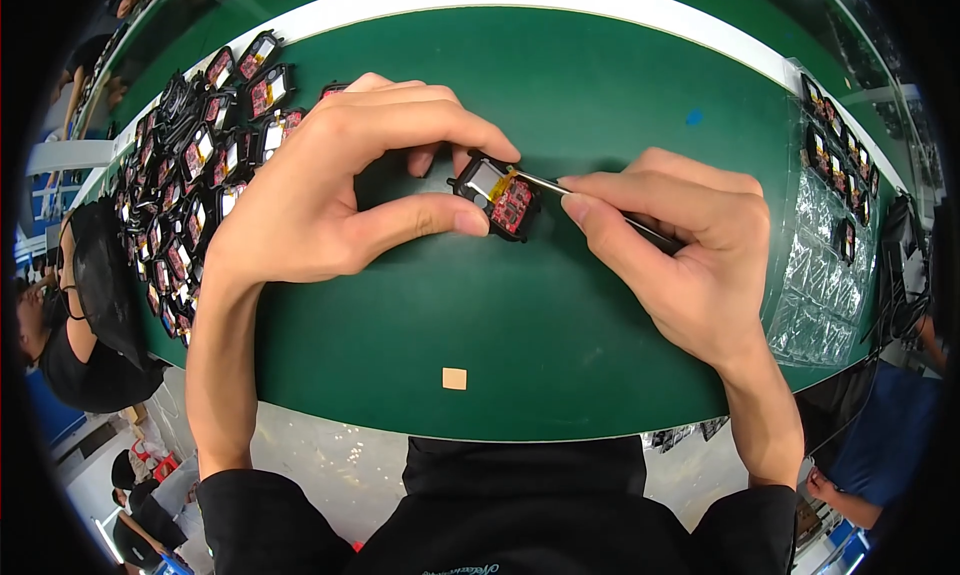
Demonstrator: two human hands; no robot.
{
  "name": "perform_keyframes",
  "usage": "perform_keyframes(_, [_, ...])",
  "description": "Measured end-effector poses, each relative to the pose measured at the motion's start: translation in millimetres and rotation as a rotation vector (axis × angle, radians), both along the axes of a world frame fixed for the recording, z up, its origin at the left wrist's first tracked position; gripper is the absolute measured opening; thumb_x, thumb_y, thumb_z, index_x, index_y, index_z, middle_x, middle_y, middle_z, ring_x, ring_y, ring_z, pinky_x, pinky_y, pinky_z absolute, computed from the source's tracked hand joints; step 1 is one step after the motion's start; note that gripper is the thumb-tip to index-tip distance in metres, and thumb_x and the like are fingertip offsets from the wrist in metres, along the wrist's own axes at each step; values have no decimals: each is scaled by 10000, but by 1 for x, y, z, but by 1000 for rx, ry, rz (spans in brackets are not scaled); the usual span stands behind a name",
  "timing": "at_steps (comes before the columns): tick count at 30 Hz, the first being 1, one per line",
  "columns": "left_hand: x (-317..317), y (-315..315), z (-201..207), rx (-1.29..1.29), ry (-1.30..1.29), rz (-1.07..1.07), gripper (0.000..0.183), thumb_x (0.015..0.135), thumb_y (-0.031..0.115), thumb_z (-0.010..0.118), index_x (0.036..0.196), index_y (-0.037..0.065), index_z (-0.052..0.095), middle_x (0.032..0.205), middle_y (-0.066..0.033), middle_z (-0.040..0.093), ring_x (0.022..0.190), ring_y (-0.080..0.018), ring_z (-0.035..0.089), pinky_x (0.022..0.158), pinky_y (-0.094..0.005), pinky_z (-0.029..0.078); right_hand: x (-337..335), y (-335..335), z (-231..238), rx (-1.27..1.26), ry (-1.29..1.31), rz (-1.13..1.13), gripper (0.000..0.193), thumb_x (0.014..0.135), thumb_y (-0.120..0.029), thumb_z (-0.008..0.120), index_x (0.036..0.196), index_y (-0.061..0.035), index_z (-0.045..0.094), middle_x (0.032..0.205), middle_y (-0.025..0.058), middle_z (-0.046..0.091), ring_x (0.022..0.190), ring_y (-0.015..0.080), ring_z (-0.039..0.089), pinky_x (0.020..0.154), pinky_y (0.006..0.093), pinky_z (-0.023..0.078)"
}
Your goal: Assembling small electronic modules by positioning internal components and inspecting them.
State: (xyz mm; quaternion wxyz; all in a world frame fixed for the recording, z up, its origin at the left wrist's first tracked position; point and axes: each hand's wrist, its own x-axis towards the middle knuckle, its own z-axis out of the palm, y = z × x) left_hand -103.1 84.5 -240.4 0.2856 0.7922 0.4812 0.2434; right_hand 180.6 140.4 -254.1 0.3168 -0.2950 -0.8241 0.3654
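Note:
Above the middle of the green table, my left hand [330, 180] grips a small black device housing [524, 224] between thumb and fingers. Inside it show a red circuit board [511, 211], a silver-white rectangular part and a strip of yellow tape [503, 183]. My right hand [680, 240] is closed round a slim, dark-handled tool [650, 233] with a metal shaft, held like a pen. The tool's tip is at the upper right of the housing, by the yellow tape. Whether it is tweezers or a pick, I cannot tell.
A heap of similar housings [195, 160] lies along the table's left side. At the right, several more housings [825, 155] sit on a clear plastic tray [820, 285]. A small beige square [454, 379] lies near the front edge. Other people work at both sides.

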Motion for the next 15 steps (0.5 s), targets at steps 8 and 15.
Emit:
perform_keyframes(8, [-1, 0, -1, -2, -1, -20, 504, 787, 284, 953, 1225, 64, 833, 1035, -34, 752, 839, -196, 554, 900, -361, 426, 0, 0, -1, -17, 7, 8, 146, 899, 11, 854, 1042, 8, 885, 691, 19, 655, 567, 54, 505, 517, 264, 315])
perform_keyframes(15, [-2, -1, 1, -2, 8, -29, 477, 808, 254, 926, 1234, 64, 827, 1055, -43, 757, 845, -203, 559, 897, -360, 427, 0, -1, -3, -21, 22, 10, 149, 892, 19, 849, 1036, 8, 884, 697, 20, 664, 573, 57, 518, 519, 262, 325])
